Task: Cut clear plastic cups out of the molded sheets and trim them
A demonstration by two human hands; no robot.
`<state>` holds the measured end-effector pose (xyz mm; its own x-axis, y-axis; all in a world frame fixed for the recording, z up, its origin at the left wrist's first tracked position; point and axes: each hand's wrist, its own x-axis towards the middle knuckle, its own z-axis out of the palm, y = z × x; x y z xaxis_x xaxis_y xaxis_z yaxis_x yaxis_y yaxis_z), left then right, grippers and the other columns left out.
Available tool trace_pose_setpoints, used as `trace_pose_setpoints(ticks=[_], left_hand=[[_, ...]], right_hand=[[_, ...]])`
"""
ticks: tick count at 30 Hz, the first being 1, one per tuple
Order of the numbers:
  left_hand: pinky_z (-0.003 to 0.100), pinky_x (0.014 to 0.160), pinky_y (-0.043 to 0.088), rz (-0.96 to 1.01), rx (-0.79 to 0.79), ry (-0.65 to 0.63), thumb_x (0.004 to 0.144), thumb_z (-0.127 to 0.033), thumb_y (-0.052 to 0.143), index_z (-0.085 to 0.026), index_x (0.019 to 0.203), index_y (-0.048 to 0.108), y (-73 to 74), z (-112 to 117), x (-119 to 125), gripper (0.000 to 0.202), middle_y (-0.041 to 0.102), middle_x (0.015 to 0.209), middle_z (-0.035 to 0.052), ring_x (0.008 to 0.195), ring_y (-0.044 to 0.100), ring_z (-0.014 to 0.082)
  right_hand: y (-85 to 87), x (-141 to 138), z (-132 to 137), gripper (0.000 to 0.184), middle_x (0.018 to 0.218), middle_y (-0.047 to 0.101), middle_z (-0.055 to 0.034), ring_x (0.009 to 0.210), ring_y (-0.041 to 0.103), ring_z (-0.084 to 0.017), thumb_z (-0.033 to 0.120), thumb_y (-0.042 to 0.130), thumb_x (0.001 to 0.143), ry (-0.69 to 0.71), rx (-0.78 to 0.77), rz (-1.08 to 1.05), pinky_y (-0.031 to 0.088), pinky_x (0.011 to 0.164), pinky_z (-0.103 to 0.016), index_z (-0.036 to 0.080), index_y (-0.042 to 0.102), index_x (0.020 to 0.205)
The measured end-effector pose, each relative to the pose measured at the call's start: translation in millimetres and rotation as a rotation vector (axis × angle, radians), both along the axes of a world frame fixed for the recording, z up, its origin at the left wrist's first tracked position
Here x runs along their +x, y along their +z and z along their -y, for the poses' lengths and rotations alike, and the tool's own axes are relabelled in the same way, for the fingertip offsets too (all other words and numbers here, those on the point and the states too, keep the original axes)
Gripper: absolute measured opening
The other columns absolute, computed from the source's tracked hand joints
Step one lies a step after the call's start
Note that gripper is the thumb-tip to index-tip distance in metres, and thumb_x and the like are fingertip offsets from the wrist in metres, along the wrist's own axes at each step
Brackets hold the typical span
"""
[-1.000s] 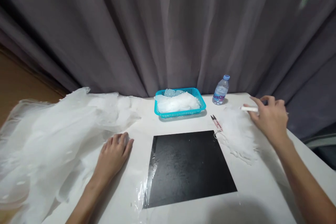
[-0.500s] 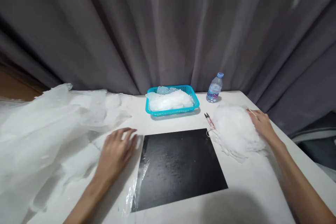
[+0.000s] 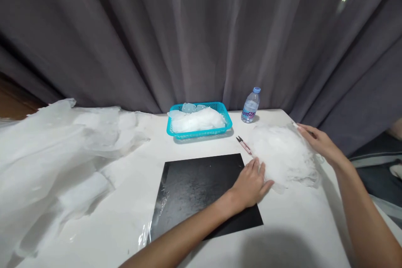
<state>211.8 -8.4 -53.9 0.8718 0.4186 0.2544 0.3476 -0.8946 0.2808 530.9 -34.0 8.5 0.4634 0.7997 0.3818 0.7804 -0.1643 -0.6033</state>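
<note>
On the right of the table lies a pile of thin, fluffy white fibre sheets [image 3: 282,155]. My left hand [image 3: 251,181] rests at its near left edge, fingers spread, the wrist over a black rectangular sheet [image 3: 194,188]. At the far right edge of the pile, my right hand [image 3: 318,143] has its fingers pinched together. A small white tip of a thin strip [image 3: 294,124] shows at those fingertips; its exact kind is unclear. Red-handled thread snips [image 3: 244,145] lie just left of the pile, blades pointing away from me.
A turquoise plastic basket [image 3: 201,133] holding white fluff and pale blue pieces stands at the back. Right of it stands a water bottle [image 3: 250,106]. Large translucent white sheets [image 3: 63,155] heap up on the left. A grey curtain [image 3: 194,33] hangs behind the table.
My left hand has crossed from left of the black sheet to the white pile. White cords visible at the pile's near left edge are now out of sight. The right hand stays by the pile.
</note>
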Motion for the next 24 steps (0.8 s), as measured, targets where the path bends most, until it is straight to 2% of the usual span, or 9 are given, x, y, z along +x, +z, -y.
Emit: trace_pose_setpoints(ticks=[3,7,10,14,17,19,22,24], left_hand=[[0.048,0.113,0.044,0.019,0.007,-0.011,0.11,-0.039,0.037,0.003,0.14,0.049,-2.3,3.9,16.4,0.053,0.057,0.145,0.0328,0.141,0.053,0.0389],[0.048,0.109,0.047,0.035,0.006,-0.044,0.108,-0.032,0.04,-0.001,0.131,0.053,1.5,0.0,26.5,0.041,0.068,0.124,0.0269,0.124,0.062,0.0372],[0.05,0.113,0.044,0.06,0.006,-0.081,0.107,-0.032,0.041,-0.006,0.131,0.052,5.5,-9.1,34.2,0.036,0.066,0.129,0.0242,0.129,0.058,0.0358],[0.051,0.117,0.04,0.066,-0.011,-0.1,0.108,-0.034,0.043,-0.009,0.131,0.053,10.0,-20.8,41.2,0.036,0.065,0.133,0.0226,0.135,0.055,0.035],[0.05,0.116,0.042,0.046,-0.035,-0.121,0.107,-0.039,0.049,-0.008,0.129,0.056,13.0,-27.4,32.4,0.039,0.067,0.129,0.0225,0.132,0.059,0.0355],[0.046,0.113,0.046,0.035,-0.058,-0.149,0.107,-0.039,0.051,-0.009,0.127,0.058,15.5,-32.1,19.7,0.037,0.07,0.125,0.0199,0.126,0.063,0.0329],[0.038,0.104,0.053,0.037,-0.102,-0.163,0.109,-0.034,0.046,-0.013,0.127,0.058,19.8,-39.3,-2.8,0.03,0.071,0.123,0.0152,0.117,0.069,0.0267],[0.036,0.1,0.056,0.048,-0.127,-0.151,0.111,-0.03,0.041,-0.015,0.127,0.059,23.1,-43.2,-16.9,0.028,0.071,0.124,0.0135,0.115,0.07,0.0249]], right_hand=[[3.2,1.1,-1.0,0.066,0.109,0.08,-0.0147,0.097,0.074,-0.031,0.074,0.053,0.09,-0.038,0.003,-0.062,0.06,0.082,-0.043,0.017,0.079,0.11],[3.9,-7.8,-9.0,0.066,0.105,0.08,-0.0145,0.095,0.074,-0.032,0.075,0.057,0.085,0.02,-0.024,-0.108,0.059,0.082,-0.044,0.017,0.081,0.103],[4.3,-16.9,-15.7,0.059,0.104,0.081,-0.0126,0.1,0.074,-0.032,0.074,0.064,0.08,0.091,-0.05,-0.109,0.058,0.088,-0.045,0.021,0.084,0.095],[11.2,-21.4,-17.3,0.058,0.107,0.081,-0.0121,0.098,0.073,-0.03,0.072,0.064,0.081,0.092,-0.045,-0.11,0.056,0.089,-0.044,0.022,0.083,0.102],[18.5,-21.2,-13.5,0.06,0.109,0.08,-0.0122,0.093,0.071,-0.028,0.071,0.068,0.079,0.025,0.017,-0.163,0.056,0.084,-0.042,0.02,0.082,0.107],[22.9,-21.3,-10.5,0.058,0.108,0.08,-0.0113,0.092,0.07,-0.027,0.068,0.072,0.077,-0.031,0.096,-0.238,0.055,0.083,-0.041,0.019,0.08,0.107],[28.2,-22.8,-7.8,0.051,0.104,0.079,-0.01,0.092,0.069,-0.027,0.062,0.077,0.075,-0.064,0.21,-0.33,0.055,0.082,-0.041,0.021,0.079,0.104],[30.8,-24.8,-8.2,0.047,0.106,0.078,-0.011,0.095,0.068,-0.027,0.059,0.078,0.075,-0.057,0.266,-0.357,0.054,0.082,-0.04,0.022,0.078,0.103]])
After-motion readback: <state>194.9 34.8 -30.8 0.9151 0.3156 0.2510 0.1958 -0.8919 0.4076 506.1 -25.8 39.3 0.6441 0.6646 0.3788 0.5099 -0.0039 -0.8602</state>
